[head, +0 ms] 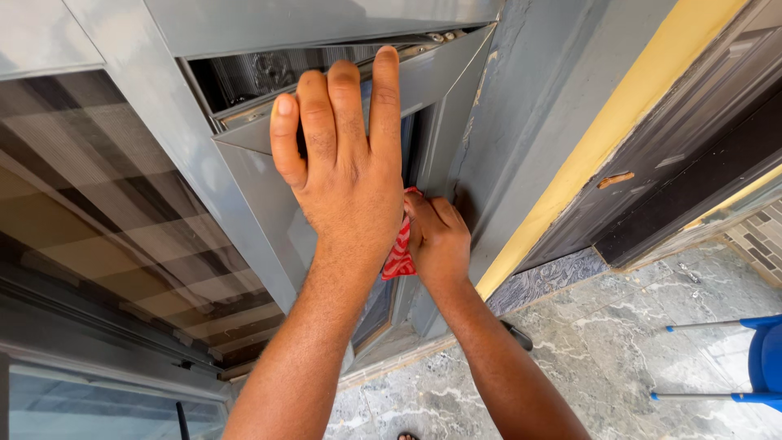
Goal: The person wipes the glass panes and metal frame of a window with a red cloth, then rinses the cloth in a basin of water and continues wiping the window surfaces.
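1. Fingers (pixel 342 106) of my left hand (pixel 346 175) lie straight and pressed together, flat on the grey window frame (pixel 261 187).
2. Below those fingers, my right hand (pixel 440 240) pinches a red cloth (pixel 399 257) against the frame's inner edge.
3. I'd brace firmly and wipe slowly.

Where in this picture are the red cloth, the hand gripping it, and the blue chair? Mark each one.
red cloth (pixel 398 254), head view, on the striped part showing below the hand.
right hand (pixel 440 236), head view, on its back.
blue chair (pixel 769 358), head view, on the seat edge.
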